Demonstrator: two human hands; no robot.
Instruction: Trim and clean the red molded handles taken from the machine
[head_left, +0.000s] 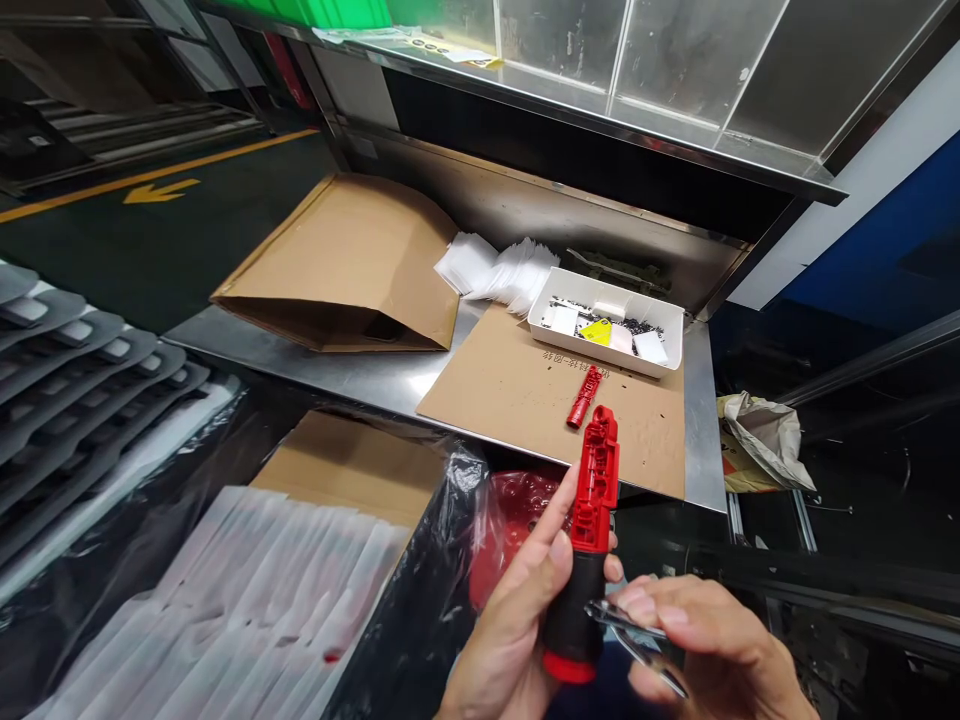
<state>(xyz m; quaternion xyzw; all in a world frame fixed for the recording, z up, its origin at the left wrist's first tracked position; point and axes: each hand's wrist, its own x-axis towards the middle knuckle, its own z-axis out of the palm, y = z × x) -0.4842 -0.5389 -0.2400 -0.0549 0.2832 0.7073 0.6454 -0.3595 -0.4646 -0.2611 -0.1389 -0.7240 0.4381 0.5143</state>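
My left hand is closed around a red and black plastic tool handle, held upright with its hollow, ribbed red half showing. The black sleeve and red end cap are at the bottom, close to my palm. Beside that lower part, my right hand pinches a small shiny metal tool that looks like nail clippers. Its tip is at the black sleeve's edge; whether it touches, I cannot tell. Just beyond the handle, a smaller red plastic part lies on the cardboard sheet.
A white tray holds small black pieces and a yellow card. White paper slips and an open cardboard box are left of it. In front stands a plastic-lined box of white-wrapped items. A paper bag is at right.
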